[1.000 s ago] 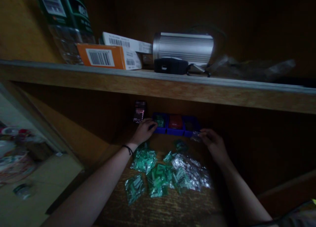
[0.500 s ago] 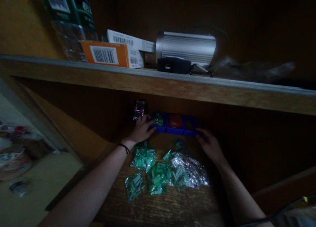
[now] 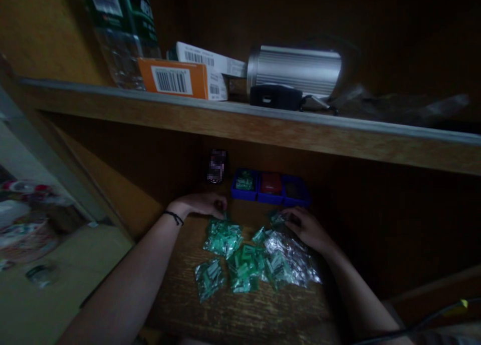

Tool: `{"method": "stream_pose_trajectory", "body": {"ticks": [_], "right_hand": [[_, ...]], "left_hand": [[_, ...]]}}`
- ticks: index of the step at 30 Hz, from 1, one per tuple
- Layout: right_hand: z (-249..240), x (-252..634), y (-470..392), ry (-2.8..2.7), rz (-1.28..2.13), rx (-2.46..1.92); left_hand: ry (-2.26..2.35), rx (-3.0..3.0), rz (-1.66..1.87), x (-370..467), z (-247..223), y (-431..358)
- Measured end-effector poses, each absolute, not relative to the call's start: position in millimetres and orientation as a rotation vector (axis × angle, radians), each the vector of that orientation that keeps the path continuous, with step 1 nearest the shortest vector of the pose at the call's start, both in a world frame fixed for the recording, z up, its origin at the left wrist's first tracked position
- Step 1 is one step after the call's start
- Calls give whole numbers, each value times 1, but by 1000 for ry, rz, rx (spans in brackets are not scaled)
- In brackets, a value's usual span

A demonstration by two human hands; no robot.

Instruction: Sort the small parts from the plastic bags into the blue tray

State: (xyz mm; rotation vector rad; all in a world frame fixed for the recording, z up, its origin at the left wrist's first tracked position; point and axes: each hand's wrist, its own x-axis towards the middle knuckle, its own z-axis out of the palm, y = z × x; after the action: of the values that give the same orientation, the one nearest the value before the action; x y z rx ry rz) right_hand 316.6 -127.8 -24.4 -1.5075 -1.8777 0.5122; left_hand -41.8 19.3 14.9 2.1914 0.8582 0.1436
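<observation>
My left hand (image 3: 203, 205) is closed in a pinch at the top of a clear bag of green pieces (image 3: 223, 237), on the left of the wooden surface. My right hand (image 3: 310, 230) has its fingers bent onto a small green bag (image 3: 277, 217) behind the silvery plastic bags (image 3: 291, 257). More bags of green pieces (image 3: 244, 270) lie between my forearms. Beyond both hands stands a blue three-compartment tray (image 3: 270, 199). Green bags (image 3: 245, 180) fill its left compartment, a red item (image 3: 270, 183) its middle one, and something dark its right one.
A phone (image 3: 217, 165) leans at the back left of the tray. Overhead runs a shelf edge (image 3: 240, 115), carrying an orange box (image 3: 173, 78), a plastic bottle (image 3: 124, 44) and a silver cylinder (image 3: 296, 69). A cable (image 3: 432, 321) crosses the lower right.
Both hands have left the ends of the blue tray and come down toward me, onto the bags. The left hand's fingers have closed. The view has shifted slightly.
</observation>
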Motion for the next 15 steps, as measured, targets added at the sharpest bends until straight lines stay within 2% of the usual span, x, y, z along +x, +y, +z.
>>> {"method": "stream_pose_trajectory", "body": {"ticks": [3, 6, 15], "right_hand": [[-22, 317, -129, -1756, 655, -1477], [-20, 320, -130, -1677, 654, -1479], [-6, 330, -129, -1275, 481, -1439]], "left_hand": [[828, 2149, 150, -40, 14, 19], [807, 2115, 204, -39, 12, 19], [758, 2105, 729, -33, 19, 23]]}}
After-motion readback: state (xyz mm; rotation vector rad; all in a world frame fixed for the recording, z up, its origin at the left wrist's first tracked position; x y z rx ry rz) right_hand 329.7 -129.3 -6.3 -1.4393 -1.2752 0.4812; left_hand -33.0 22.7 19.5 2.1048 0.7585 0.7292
